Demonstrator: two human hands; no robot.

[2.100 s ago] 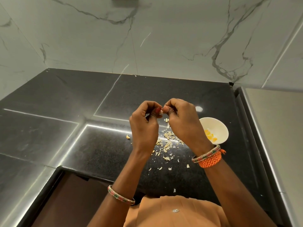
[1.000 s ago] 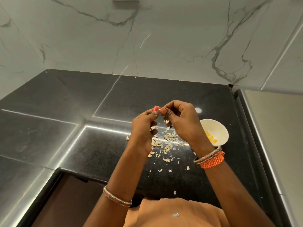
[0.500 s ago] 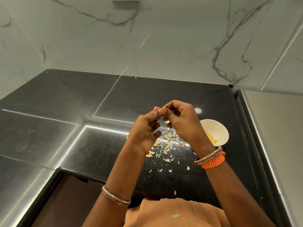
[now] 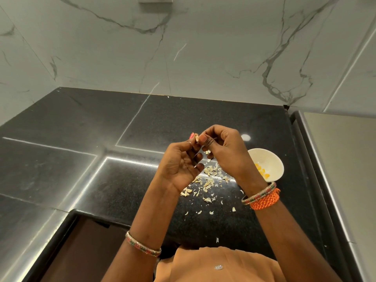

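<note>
The peeling looks well under way but not finished: a spread of pale husk scraps (image 4: 207, 180) lies on the black tabletop (image 4: 81, 159) beneath the hands, while the white bowl (image 4: 278, 161) just right of them holds only a few yellow peeled bits (image 4: 261, 171), so more pieces probably remain to be done. The small pale piece (image 4: 196, 137) is held in the air above the scraps. The left hand (image 4: 179, 165) pinches it between thumb and forefinger, its other fingers loosely curled with the palm up. The right hand (image 4: 223, 151), fingers curled, nips the same piece at its fingertips, seemingly to pull off husk. The bowl is near, so dropping a finished bit should need only a short move right. The tabletop is open to the left and far side up to the marble wall (image 4: 183, 47); a raised ledge (image 4: 335, 159) bounds it on the right, and its near edge steps inward at the left.
</note>
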